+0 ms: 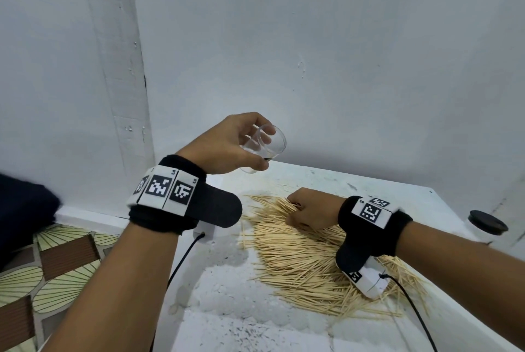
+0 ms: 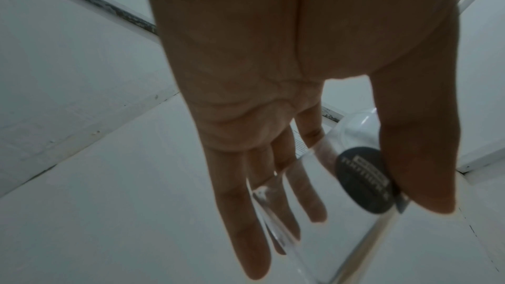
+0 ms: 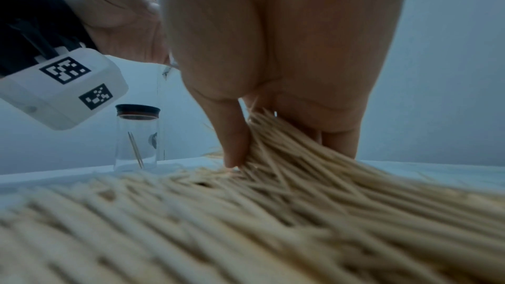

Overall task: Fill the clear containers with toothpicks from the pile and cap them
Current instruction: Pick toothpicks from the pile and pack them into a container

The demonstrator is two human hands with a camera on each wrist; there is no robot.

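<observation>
While left hand [image 1: 227, 144] gripped a clear container [image 1: 265, 150], right hand [image 1: 308, 211] clutched toothpicks [image 1: 298, 260].
White table [image 1: 227, 295], worn; white walls [image 1: 312, 39].

Pale blue-grey walls [image 1: 312, 39], white table [image 1: 227, 295], leaf-patterned floor [image 1: 56, 280]

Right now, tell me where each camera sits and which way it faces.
Head: worn on the head, looking forward and down at the toothpick pile, both forearms and hands.
Left wrist: looks along the left hand at the clear container it holds.
Right wrist: low over the pile, looks along the right hand gathering toothpicks toward a capped container.
Shared: the right wrist and head views both show the left hand.
</observation>
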